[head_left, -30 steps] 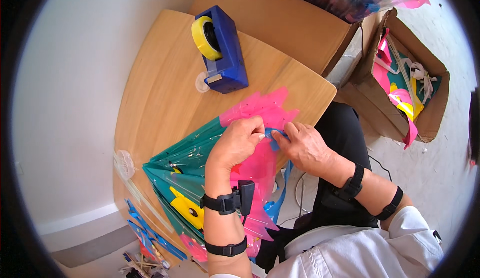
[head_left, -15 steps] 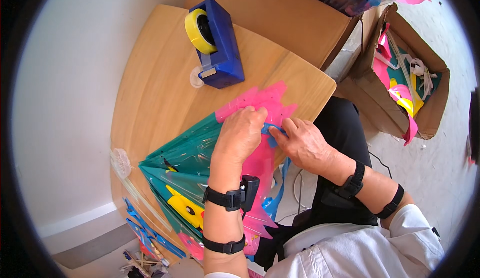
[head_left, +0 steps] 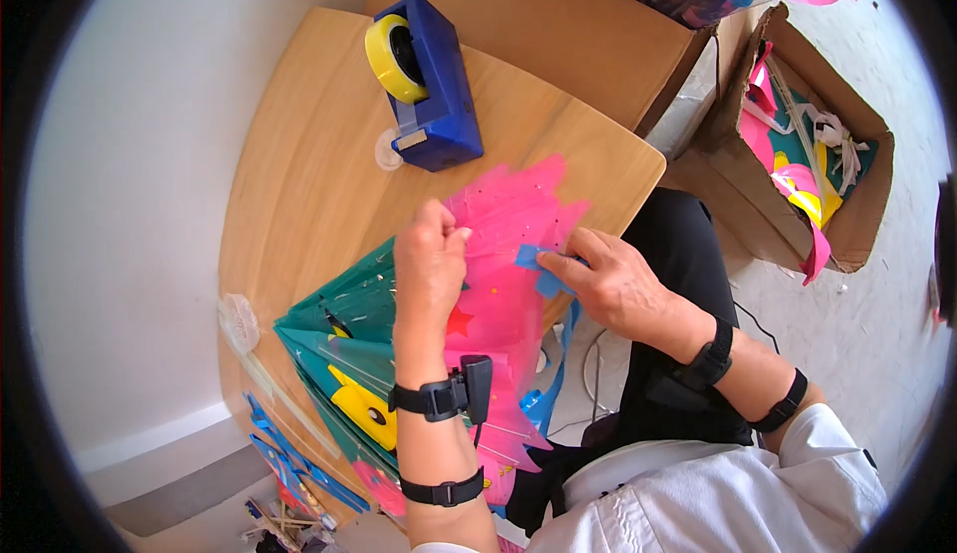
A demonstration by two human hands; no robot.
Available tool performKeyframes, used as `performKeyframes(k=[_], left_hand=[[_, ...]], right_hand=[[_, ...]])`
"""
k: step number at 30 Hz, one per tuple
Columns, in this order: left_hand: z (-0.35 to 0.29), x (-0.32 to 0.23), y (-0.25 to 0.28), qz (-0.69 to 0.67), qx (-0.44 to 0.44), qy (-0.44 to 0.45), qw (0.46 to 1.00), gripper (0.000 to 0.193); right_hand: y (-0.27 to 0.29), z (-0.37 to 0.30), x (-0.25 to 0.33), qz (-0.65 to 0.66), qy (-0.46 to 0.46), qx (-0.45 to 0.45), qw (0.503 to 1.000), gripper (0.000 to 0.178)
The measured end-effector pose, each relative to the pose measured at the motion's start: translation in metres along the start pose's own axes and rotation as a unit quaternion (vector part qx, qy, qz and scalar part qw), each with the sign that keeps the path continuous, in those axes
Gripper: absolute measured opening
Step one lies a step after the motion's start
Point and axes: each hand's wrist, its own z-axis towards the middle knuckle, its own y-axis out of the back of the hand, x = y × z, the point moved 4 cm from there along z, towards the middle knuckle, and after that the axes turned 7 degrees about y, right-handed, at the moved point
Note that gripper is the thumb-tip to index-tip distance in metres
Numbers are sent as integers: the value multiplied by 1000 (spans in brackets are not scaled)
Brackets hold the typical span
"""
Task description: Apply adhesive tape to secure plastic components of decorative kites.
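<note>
One blue ribbon, head view: its short end is laid over the right side of the pink and green plastic sheet, and its other part is covered by fingers.
Right hand: the ribbon is pinched between thumb and forefinger.
Left hand: the fingers are curled over the sheet; whether anything is gripped in them cannot be told.
Ribbon to hands: the short end is pointed leftward, toward the left hand, with bare pink plastic between; its long axis is set roughly crosswise. The right hand is the nearer, being in contact, while the left is held apart from it, to the left.
Sheet on the table: it is gathered to a green point at the left and spread rightward into a jagged pink edge, part of which is hung past the table's edge.
Tape dispenser: it is stood beyond the sheet, fitted with a yellow tape roll.
Cardboard box: pink, green and yellow pieces are held in it, at the far right.
Writing: no brand or lettering can be read; only printed shapes are made out, a red star and a yellow figure.
</note>
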Motion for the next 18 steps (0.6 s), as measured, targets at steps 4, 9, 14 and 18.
performKeyframes(k=[4, 9, 14, 18], left_hand=[[-13, -17, 22, 9, -40, -212, 976, 25], [-48, -34, 39, -26, 190, -163, 968, 23], [-105, -11, 54, -36, 352, -148, 924, 13], [-194, 49, 37, 74, 523, -90, 844, 11]], right_hand=[[14, -2, 20, 35, 66, -41, 996, 41], [23, -15, 33, 174, 57, -42, 982, 42], [8, -37, 21, 559, -280, -73, 777, 19], [-9, -43, 6, 640, -415, -93, 640, 10]])
